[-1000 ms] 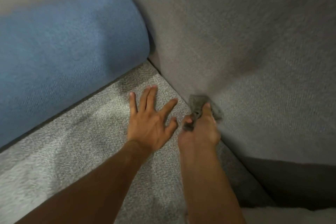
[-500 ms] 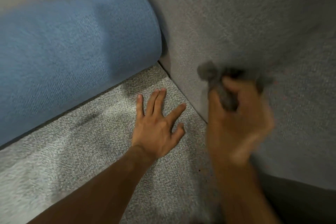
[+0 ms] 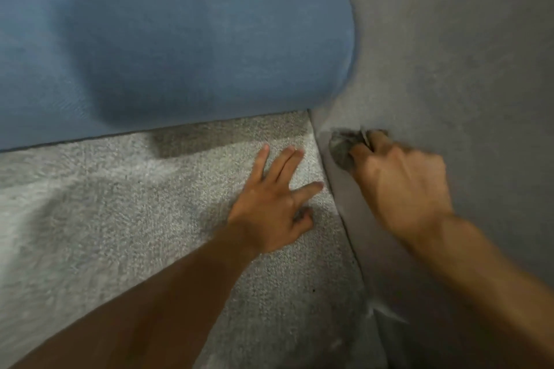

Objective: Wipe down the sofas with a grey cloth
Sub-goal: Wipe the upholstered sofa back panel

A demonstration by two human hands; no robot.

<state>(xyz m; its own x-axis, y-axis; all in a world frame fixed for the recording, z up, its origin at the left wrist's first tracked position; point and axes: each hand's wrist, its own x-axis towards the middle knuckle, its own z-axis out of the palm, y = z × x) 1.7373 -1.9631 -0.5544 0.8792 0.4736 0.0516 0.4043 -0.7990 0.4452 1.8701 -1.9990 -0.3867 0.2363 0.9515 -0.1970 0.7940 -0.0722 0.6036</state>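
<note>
Now right hand grip curling round bunched grey cloth, seemingly pressing it against sofa side; left hand spread, resting on seat.

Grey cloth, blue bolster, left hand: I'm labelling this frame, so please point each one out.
grey cloth [image 3: 341, 149], head view, bunched end sticking out of the grip
blue bolster [image 3: 180, 39], head view, middle of its side
left hand [image 3: 269, 211], head view, back of the hand

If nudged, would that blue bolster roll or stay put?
Probably it would roll: the blue bolster looks rounded and lies lengthwise on the seat. Its soft fabric suggests it is light and squashy. The sofa side close by its end might block sliding that way.
</note>
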